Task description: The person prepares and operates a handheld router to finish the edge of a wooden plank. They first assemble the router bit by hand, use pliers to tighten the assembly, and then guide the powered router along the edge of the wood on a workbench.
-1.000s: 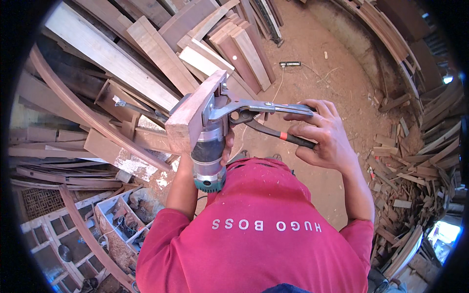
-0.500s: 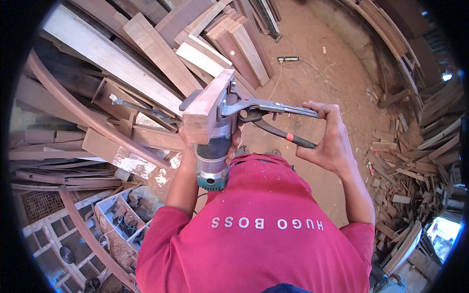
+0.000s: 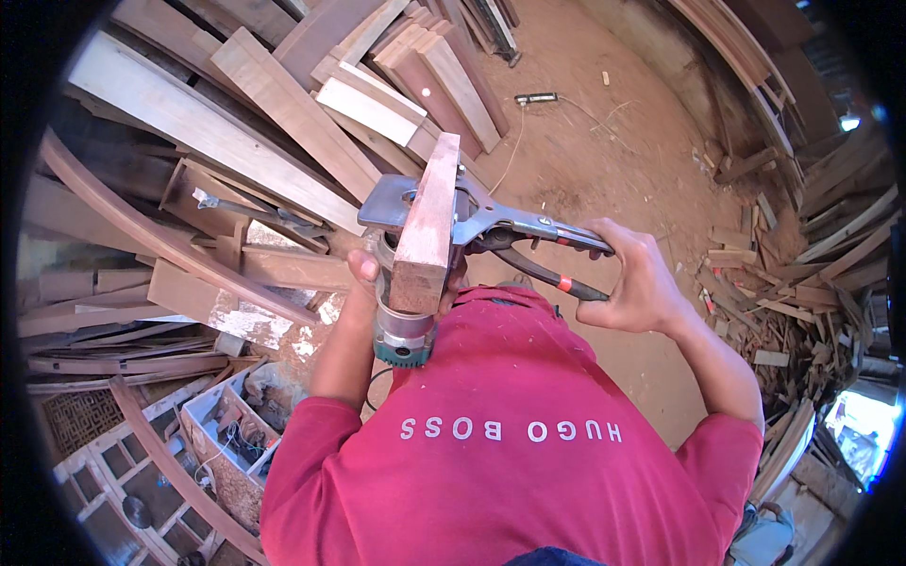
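The left hand [image 3: 357,288] is closed around the body of a power tool [image 3: 404,347] with a green end and a metal collar, its thumb showing on the left side and a little of the other fingers [image 3: 459,272] on the right. The tool stands roughly upright in front of the person's red shirt [image 3: 510,443], its end close to the cloth. A flat metal plate [image 3: 382,201] sits at its top, and a wooden block [image 3: 429,231] lies across in front of the plate, slanting upward.

The right hand [image 3: 642,274] holds a long-handled metal clamp [image 3: 524,226]: the fingers bend over the upper handle, while the thumb lies at the end of the lower one, and the two handles stand apart. The clamp's head is against the right side of the block; how it grips there is hidden.

Beyond the hands, boards [image 3: 283,104] lie stacked at upper left, and a curved wooden strip [image 3: 170,233] runs below them. Wood scraps [image 3: 755,274] cover the right side of the dusty floor [image 3: 585,151].
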